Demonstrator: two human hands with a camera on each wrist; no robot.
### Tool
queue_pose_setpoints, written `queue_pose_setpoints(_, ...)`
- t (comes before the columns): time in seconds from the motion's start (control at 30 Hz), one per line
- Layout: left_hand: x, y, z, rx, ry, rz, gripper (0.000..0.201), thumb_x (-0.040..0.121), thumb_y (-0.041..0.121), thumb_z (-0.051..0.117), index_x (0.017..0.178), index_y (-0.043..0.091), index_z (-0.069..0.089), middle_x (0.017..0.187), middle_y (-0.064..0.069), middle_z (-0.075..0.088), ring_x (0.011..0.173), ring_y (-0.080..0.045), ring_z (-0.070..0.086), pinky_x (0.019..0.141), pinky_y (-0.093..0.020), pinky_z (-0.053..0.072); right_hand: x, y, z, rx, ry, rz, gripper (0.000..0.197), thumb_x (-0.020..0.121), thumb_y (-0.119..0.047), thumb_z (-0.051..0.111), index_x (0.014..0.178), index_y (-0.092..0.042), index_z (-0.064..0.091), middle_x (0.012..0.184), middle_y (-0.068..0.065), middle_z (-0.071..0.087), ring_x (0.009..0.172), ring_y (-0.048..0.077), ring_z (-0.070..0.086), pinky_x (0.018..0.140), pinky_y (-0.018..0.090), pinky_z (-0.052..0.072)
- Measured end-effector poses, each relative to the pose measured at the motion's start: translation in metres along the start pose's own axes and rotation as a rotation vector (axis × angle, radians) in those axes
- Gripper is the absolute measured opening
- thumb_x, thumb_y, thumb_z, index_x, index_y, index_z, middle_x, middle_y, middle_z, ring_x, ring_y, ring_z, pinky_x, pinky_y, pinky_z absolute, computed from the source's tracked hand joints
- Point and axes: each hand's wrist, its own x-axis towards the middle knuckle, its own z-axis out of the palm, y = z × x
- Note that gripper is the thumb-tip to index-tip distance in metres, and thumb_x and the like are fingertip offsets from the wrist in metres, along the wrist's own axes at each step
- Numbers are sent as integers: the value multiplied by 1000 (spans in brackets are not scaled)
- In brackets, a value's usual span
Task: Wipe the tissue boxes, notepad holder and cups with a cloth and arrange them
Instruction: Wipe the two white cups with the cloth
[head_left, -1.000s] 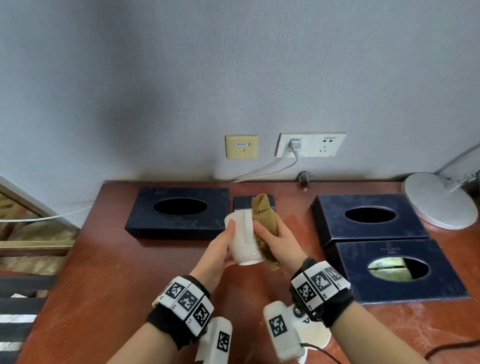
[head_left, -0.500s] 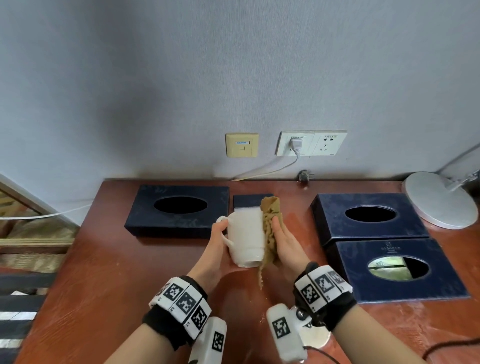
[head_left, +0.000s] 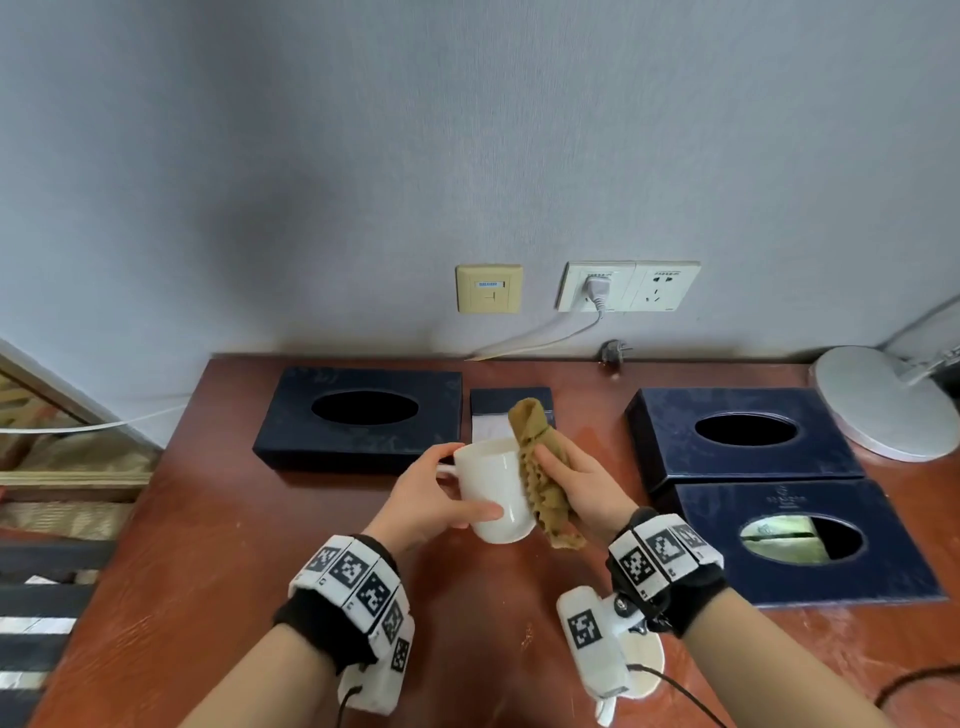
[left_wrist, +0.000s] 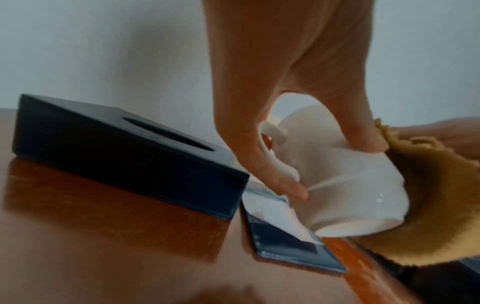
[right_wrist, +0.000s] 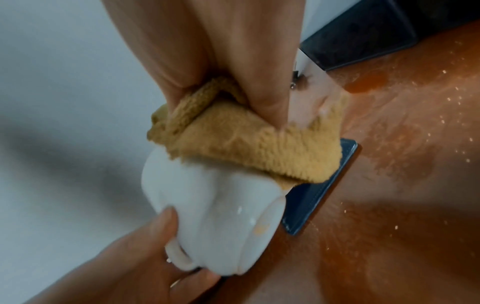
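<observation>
Now the white cup (head_left: 496, 488) has turned, so its handle points left, and the brown cloth (head_left: 540, 478) sits higher on its right side. Left hand (head_left: 434, 499) grips the cup above the red-brown table (head_left: 208, 571). Right hand (head_left: 582, 483) pinches the cloth against it, in front of the notepad holder (head_left: 511, 410).

A reddish-brown wooden table (head_left: 208, 561) is seen bearing one dark tissue box (head_left: 358, 421) at left, a notepad holder (head_left: 498, 410) beside it, two touching tissue boxes (head_left: 779, 499) at right, and a white lamp base (head_left: 883, 405).
</observation>
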Motion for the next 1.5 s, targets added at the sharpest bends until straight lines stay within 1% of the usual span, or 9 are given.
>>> queue_pose_setpoints(0.17,1,-15,-2,246,-78,37,97,40,29,89,128,29,48,118,8,60,110,-12,56,95,-39,50,-1,-9,-7,-289,-238,6,41,91,-9,53,128,-26,47,122,2,59,110,16,57,91,24,49)
queue_pose_setpoints(0.3,-1,-19,5,521,-40,96,86,40,42,79,120,38,45,110,9,54,100,-13,53,89,-41,49,-1,-4,-9,-331,-248,25,45,89,-3,56,125,-30,50,130,5,55,118,19,53,98,30,47)
queue_pose_setpoints(0.47,-11,-24,19,741,-21,156,80,60,43,77,127,30,34,115,8,41,102,-15,54,81,-33,49,-4,10,-10,-352,-256,88,54,83,8,58,118,-33,54,130,7,55,120,23,53,104,37,43)
queue_pose_setpoints(0.97,-8,-35,13,766,-29,140,81,59,36,80,125,30,33,122,11,39,108,-13,51,82,-35,49,-4,17,-9,-286,-164,121,41,89,0,55,123,-22,52,126,12,57,115,26,55,98,37,48)
queue_pose_setpoints(1.03,-10,-31,11,874,-40,126,88,60,37,79,131,30,29,128,8,37,118,-18,47,95,-39,43,-8,10,-12,-282,-114,107,40,88,-1,56,123,-20,52,123,12,58,111,27,57,97,38,48)
queue_pose_setpoints(1.1,-15,-24,10,1035,-29,140,100,62,42,77,141,30,17,138,3,27,133,-22,29,112,-49,20,-13,-2,-22,-281,-45,80,40,88,-2,57,124,-20,52,119,10,59,107,26,59,94,37,50)
queue_pose_setpoints(1.17,-26,-13,14,1114,25,268,104,64,49,74,145,29,12,144,2,19,140,-22,14,115,-50,5,-19,-13,-37,-291,17,48,40,87,-2,57,123,-20,53,118,10,60,104,25,60,90,33,52)
queue_pose_setpoints(1.3,-51,4,50,1040,-54,601,85,73,54,66,142,32,21,143,7,25,134,-14,21,110,-32,11,-33,-22,-68,-347,135,27,39,87,-2,58,120,-21,55,121,14,59,105,26,59,94,38,49)
queue_pose_setpoints(1.5,-58,-20,118,977,-337,588,92,69,54,73,141,18,30,139,0,34,126,-18,32,106,-33,31,-56,-3,-90,-357,188,98,38,86,-3,59,119,-22,56,120,13,60,107,26,59,93,36,50)
